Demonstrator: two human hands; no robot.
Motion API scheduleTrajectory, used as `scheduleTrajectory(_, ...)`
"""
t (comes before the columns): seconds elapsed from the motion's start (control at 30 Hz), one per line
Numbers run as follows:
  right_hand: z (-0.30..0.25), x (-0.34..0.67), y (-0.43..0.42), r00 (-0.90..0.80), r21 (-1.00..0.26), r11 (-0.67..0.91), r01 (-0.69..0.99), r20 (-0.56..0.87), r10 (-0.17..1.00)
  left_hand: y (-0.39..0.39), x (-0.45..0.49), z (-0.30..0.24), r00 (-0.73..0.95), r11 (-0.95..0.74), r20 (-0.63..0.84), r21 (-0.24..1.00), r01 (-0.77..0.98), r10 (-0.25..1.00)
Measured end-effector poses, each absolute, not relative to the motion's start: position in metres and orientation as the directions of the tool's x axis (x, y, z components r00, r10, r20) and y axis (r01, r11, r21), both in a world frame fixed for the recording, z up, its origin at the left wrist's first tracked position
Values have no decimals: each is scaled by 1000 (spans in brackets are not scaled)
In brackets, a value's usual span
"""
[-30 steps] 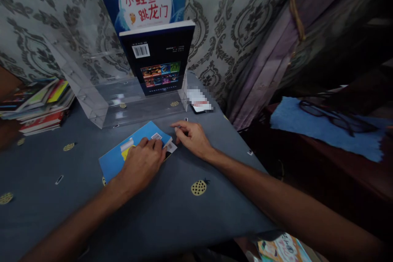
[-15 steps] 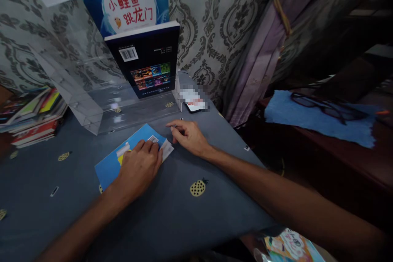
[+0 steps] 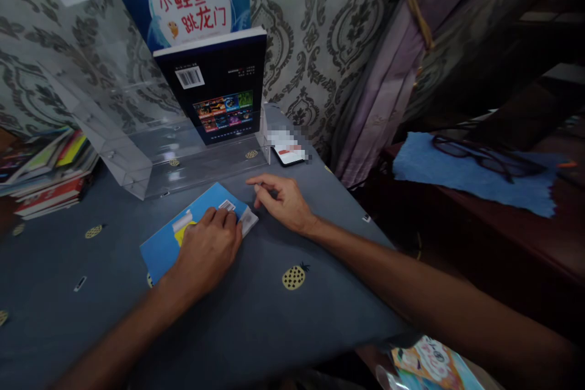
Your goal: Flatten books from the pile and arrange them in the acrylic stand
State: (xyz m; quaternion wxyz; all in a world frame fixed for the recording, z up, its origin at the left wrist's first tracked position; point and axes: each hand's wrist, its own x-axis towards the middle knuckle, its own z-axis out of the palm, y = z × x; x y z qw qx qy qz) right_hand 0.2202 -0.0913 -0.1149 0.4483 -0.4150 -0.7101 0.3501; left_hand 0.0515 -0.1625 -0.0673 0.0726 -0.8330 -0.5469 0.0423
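A blue book (image 3: 167, 247) with a barcode and a yellow patch lies at an angle on the tablecloth. My left hand (image 3: 212, 244) rests on top of it, fingers bent and pressed over its right part; the fingertips are partly hidden. A pale, crumpled-looking edge (image 3: 249, 220) shows at the book's right end; whether it is pages or something else I cannot tell. Just right of it is my right hand (image 3: 283, 202), thumb and index finger apart, other fingers curled, with nothing visible in it.
Behind the hands a clear acrylic stand (image 3: 137, 173) holds a dark book (image 3: 219, 88) and a teal book (image 3: 189, 0). Stacked books (image 3: 55, 173) lie left, a phone (image 3: 290, 155) right of the stand. Glasses (image 3: 484, 155) sit on a blue cloth (image 3: 420, 161); a colourful book (image 3: 439, 362) is below the table edge.
The view has shifted very slightly. Both hands and the blue book keep nearly the same positions.
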Motion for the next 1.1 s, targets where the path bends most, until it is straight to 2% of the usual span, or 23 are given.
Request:
scheduleTrajectory(0.37, -114, 220, -96, -313, -836, 490, 245, 410, 856, -164, 56, -72, 393, -393, -47, -221, 893, 918)
scheduleTrajectory(0.57, -121, 222, -92, -413, -744, 578, 335, 436, 800, -166, 56, -79, 397, -389, -8, -224, 894, 918)
scheduleTrajectory(0.77, -122, 223, -94, -468, -673, 644, 363, 466, 751, -165, 55, -75, 392, -396, -64, -223, 891, 918)
scheduleTrajectory(0.93, -124, 220, -102, -594, -622, 685, 379, 404, 696, -153, 35, -60, 453, -459, -75, -101, 883, 888)
scheduleTrajectory(1.1, -128, 218, -102, -620, -550, 717, 429, 398, 676, -134, 2, -61, 412, -410, -57, 40, 911, 910)
